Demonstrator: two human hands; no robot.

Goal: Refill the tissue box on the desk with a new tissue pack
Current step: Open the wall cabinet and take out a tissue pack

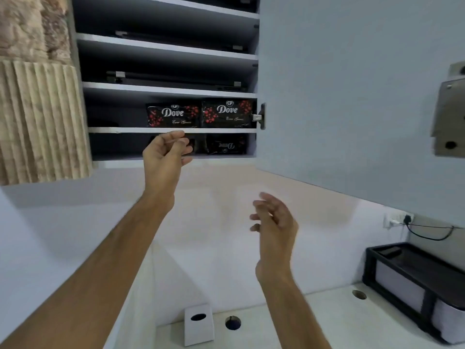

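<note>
Two hands are rising toward the cabinet; left hand [166, 149], fingers [181, 141] loosely curled and empty, is nearing tissue packs [225, 144] just beyond them. Right hand [274, 220] is hovering unclenched, empty; tissue box [198, 323] is waiting on the counter [314, 321] below.

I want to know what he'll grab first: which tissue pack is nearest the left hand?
The bottom-shelf pack directly behind the left hand, mostly hidden by its fingers. The other three sit further right or a shelf higher.

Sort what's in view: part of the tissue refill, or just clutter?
Job:
- white tissue box on the desk
- Dove tissue packs in the open cabinet
- left hand, reaching toward the lowest shelf
- right hand, empty

Clutter:
- black organiser
- wall socket with cable
- laptops on upper shelves
</note>
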